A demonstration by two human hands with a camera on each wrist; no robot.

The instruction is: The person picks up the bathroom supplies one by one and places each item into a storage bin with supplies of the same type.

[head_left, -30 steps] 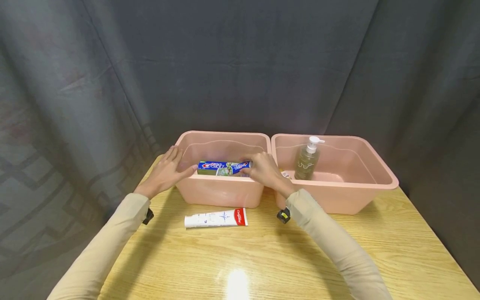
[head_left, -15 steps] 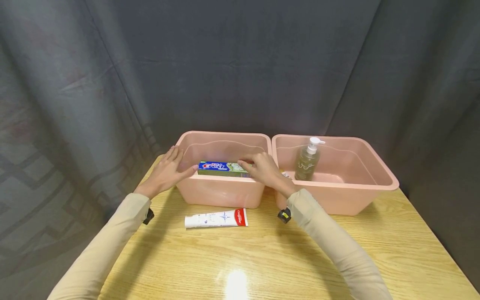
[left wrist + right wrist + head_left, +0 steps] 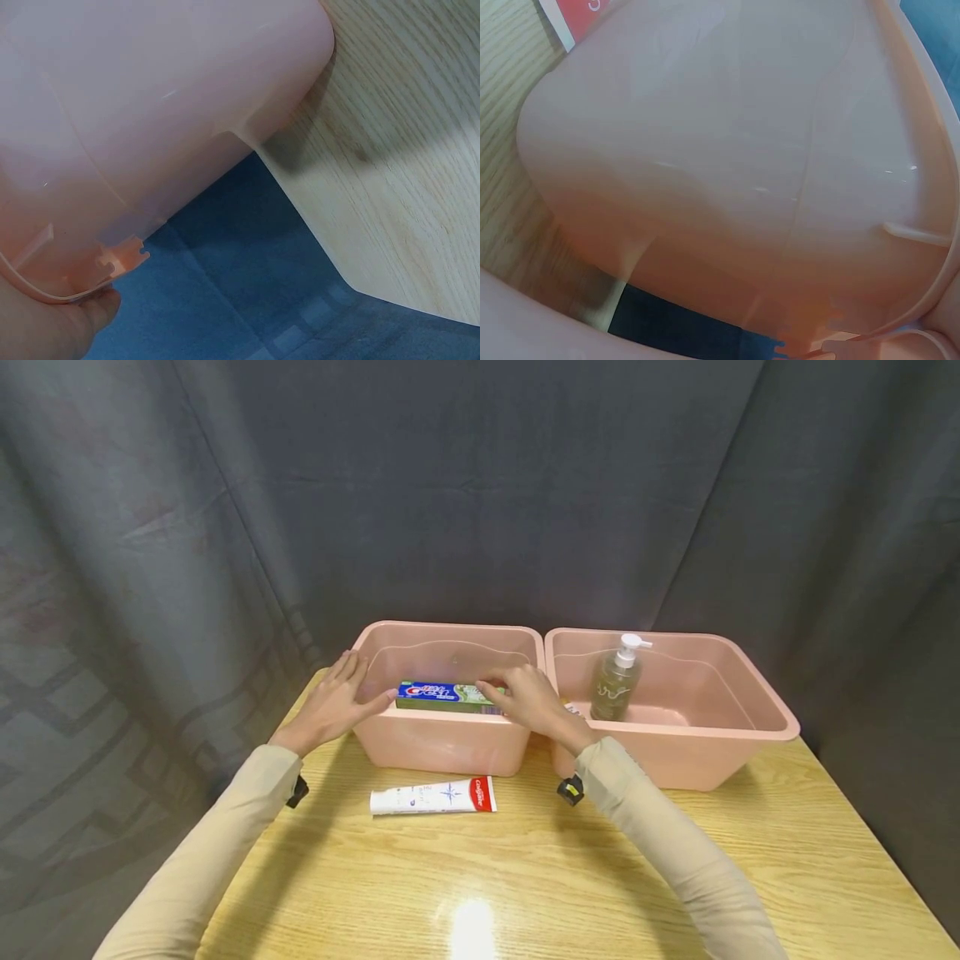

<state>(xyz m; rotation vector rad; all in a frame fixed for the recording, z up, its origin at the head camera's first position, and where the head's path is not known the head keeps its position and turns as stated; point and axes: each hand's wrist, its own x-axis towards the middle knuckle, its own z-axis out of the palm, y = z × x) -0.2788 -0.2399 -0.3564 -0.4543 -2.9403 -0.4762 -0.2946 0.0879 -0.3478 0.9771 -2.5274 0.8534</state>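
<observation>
In the head view, two pink plastic bins stand side by side. My left hand [image 3: 327,706] rests on the front left corner of the left bin [image 3: 442,743], fingers over its side rim and thumb over the front one. Its fingertips also show by the rim in the left wrist view. My right hand [image 3: 528,697] lies over that bin's front right rim, thumb and fingers reaching inside and apart. Under them lies a blue and green Crest toothpaste box [image 3: 438,695], its right end partly covered by the hand. The bin's floor is hidden behind the front wall.
A white and red Colgate toothpaste tube [image 3: 432,797] lies on the wooden table [image 3: 420,877] before the left bin. In the right bin [image 3: 697,747] stands a pump bottle [image 3: 615,689]; beside it a small packet [image 3: 573,711] is mostly hidden. A grey curtain hangs behind.
A second second-ago blue and green toothpaste tube, pinched in my right hand over the box, has gone down out of sight into the left bin. The fingers have loosened; my left hand stays put.
</observation>
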